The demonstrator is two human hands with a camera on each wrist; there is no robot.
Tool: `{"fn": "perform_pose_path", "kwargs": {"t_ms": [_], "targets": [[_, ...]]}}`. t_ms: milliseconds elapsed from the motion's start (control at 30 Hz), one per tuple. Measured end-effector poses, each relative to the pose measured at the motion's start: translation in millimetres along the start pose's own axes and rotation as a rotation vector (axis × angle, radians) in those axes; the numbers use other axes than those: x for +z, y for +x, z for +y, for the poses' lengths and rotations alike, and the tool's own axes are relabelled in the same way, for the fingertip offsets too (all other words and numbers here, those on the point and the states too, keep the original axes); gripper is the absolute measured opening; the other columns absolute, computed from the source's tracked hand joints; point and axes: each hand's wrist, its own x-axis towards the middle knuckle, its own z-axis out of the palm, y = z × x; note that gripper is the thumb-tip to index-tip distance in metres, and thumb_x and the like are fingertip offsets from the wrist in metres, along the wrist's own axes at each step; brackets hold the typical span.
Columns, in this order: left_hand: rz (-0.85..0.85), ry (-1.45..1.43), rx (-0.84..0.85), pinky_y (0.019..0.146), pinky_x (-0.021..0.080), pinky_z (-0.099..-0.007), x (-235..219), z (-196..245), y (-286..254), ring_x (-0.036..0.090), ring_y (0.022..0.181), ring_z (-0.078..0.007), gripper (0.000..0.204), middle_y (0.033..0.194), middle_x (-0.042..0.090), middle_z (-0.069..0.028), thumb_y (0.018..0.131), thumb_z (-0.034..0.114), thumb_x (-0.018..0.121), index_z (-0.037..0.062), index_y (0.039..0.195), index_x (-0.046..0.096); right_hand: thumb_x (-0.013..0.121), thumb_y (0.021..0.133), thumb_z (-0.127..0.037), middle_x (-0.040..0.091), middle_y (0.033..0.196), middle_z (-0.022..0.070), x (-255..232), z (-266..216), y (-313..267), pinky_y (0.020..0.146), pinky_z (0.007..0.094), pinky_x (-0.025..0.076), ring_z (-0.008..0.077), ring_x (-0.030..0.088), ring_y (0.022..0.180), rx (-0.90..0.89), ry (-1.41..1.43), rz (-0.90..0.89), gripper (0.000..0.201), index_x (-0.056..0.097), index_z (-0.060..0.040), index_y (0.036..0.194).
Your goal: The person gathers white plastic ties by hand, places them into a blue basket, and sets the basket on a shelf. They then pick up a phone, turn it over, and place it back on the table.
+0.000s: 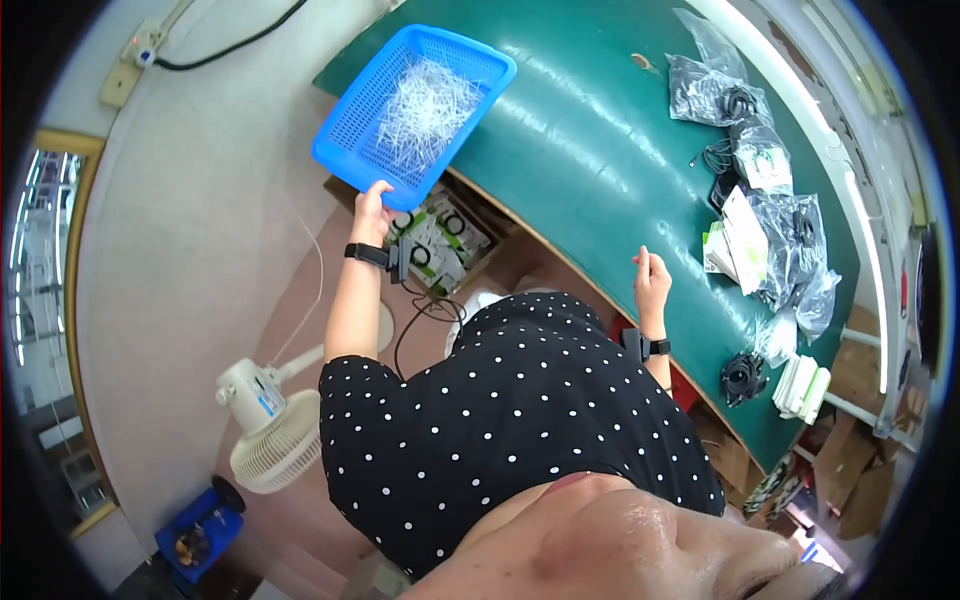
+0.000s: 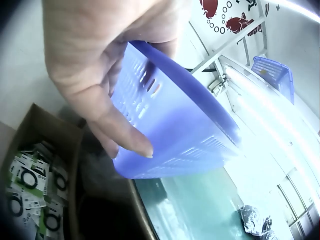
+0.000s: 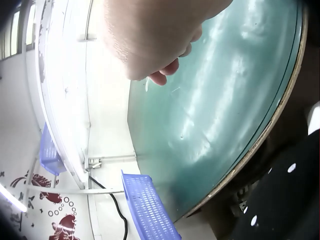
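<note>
Head view, lower centre: person in a dotted top. Left hand (image 1: 372, 208) grips the near corner of the blue basket (image 1: 415, 110), thumb curled over its rim, at upper centre on the edge of the green bench (image 1: 600, 150). Right hand (image 1: 650, 275), centre right, hovers loosely curled and apparently holding nothing. White strips (image 1: 428, 105) lie in the basket; placement looks underway. Bagged cables (image 1: 770, 190) at right; fan (image 1: 265, 430) lower left

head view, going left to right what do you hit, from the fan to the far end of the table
fan → left hand gripping the blue basket → right hand → black cable coil → white packs
</note>
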Motion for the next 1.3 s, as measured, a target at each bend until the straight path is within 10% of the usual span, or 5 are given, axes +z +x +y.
{"fn": "perform_pose_path", "kwargs": {"t_ms": [233,600,733,967,1300], "targets": [[0.003,-0.022,0.007,0.067,0.057,-0.0441,48.9,13.0,14.1,0.064,0.082,-0.0283,0.027,0.094,0.061,-0.0135,0.073,0.005,0.057,-0.0018,0.100,0.054,0.055,0.094,-0.016,0.053,0.058,-0.0006,-5.9,20.6,27.6,0.046,0.0213,0.039,0.0055,0.052,0.050,0.012,0.245,0.184,0.017,0.062,0.0000,0.091],[0.329,0.083,0.212,0.073,0.053,-0.0370,-12.7,81.7,-35.4,0.061,0.084,-0.0212,0.022,0.094,0.061,-0.0088,0.077,0.011,0.060,0.0024,0.096,0.056,0.059,0.091,-0.016,0.059,0.062,0.0023,-3.0,49.8,74.5,0.049,0.0213,0.043,0.0070,0.057,0.054,0.059,0.256,0.002,0.016,0.062,-0.0011,0.095],[0.177,0.014,0.266,0.074,0.051,-0.0343,-21.2,96.1,-63.1,0.059,0.086,-0.0190,0.025,0.096,0.060,-0.0051,0.080,0.013,0.058,0.0045,0.103,0.054,0.060,0.090,-0.017,0.060,0.059,0.0057,-0.5,42.4,91.8,0.051,0.0243,0.045,0.0110,0.061,0.054,0.066,0.191,-0.047,0.014,0.063,-0.0030,0.092],[0.067,0.116,0.268,0.070,0.053,-0.0385,19.6,159.4,-135.6,0.061,0.090,-0.0229,0.033,0.106,0.060,-0.0075,0.081,0.017,0.057,0.0039,0.112,0.053,0.060,0.089,-0.018,0.061,0.061,0.0076,10.9,27.0,107.2,0.052,0.0289,0.047,0.0161,0.063,0.055,-0.036,0.141,-0.070,0.014,0.063,-0.0043,0.088],[-0.282,0.357,0.298,0.073,0.056,-0.0406,195.6,271.3,-146.8,0.064,0.091,-0.0234,0.037,0.111,0.061,-0.0098,0.085,0.022,0.058,0.0033,0.116,0.053,0.060,0.089,-0.016,0.061,0.061,0.0070,25.1,18.1,104.2,0.051,0.0257,0.046,0.0128,0.061,0.053,-0.145,0.143,-0.055,0.014,0.063,-0.0025,0.089]]}}
